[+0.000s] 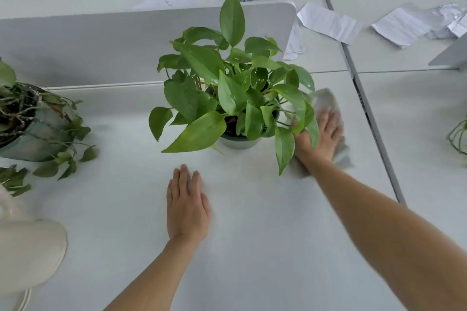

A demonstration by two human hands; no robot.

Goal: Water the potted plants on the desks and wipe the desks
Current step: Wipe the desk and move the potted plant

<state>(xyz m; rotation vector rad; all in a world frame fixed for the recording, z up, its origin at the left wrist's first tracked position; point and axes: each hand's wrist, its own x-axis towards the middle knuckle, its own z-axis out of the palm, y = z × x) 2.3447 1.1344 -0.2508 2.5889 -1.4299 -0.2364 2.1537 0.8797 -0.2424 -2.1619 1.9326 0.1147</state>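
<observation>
From the head camera, our right hand (321, 136) presses a grey cloth (326, 100) flat on the white desk (252, 235), fingers extended together, just right of the pothos pot (238, 141). Our left hand (187, 207) rests palm-down, fingers together, in front of it.

R hand (321, 138) flat on blurry cloth (326, 100), prob. wiping.

Bright, even, diffuse light, pale washed-out table (252, 235), faint soft shadows under the potted plant (232, 98), no hard glare, motion blur on the grey cloth (326, 103), wide-angle bowing of lines at the frame edges, blurred cream object (27, 252) at lower left
</observation>
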